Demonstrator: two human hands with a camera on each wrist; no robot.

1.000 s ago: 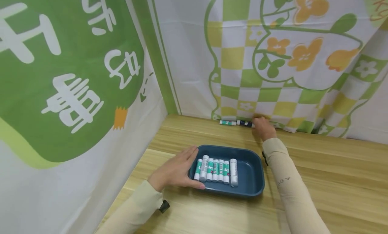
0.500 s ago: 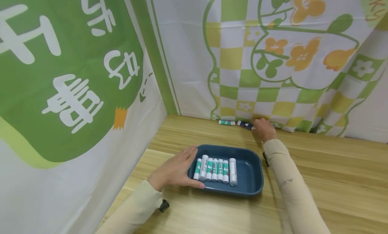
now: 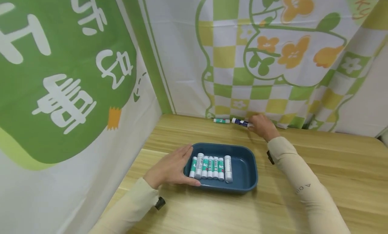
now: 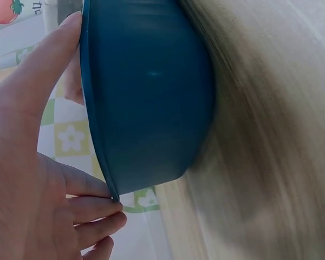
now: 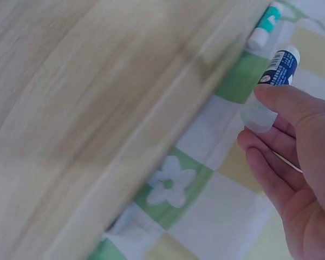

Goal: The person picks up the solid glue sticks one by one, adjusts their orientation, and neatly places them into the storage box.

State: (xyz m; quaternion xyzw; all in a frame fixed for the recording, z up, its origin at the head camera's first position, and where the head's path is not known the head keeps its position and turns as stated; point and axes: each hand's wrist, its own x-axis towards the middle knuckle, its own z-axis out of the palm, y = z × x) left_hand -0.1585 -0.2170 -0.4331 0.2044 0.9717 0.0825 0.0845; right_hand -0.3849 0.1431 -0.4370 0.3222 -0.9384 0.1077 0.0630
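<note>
My right hand (image 3: 263, 127) pinches a glue stick with a dark blue label (image 3: 240, 122) between thumb and fingers, at the back of the table. In the right wrist view its white cap end points away from the hand, and the thumb lies over the clear end. A green-and-white glue stick (image 3: 221, 121) lies just to its left by the cloth. My left hand (image 3: 171, 167) spans the left end of a dark blue tray (image 3: 247, 188), its straight fingers and thumb touching the rim. Inside the tray stand out several green-labelled glue sticks (image 3: 210, 167) and two larger whitish ones (image 3: 228, 169).
A patterned cloth (image 3: 224, 57) hangs along the table's back edge. Another green-and-white cloth (image 3: 75, 92) hangs on the left side. The wooden table (image 3: 303, 153) stretches right of the tray. Glue sticks fill the tray's left and middle; its right part shows bare floor.
The blue-labelled glue stick has turned from lying along the cloth to a slant, its near end now in my right hand. My left hand stays on the tray; the head view shifts slightly.
</note>
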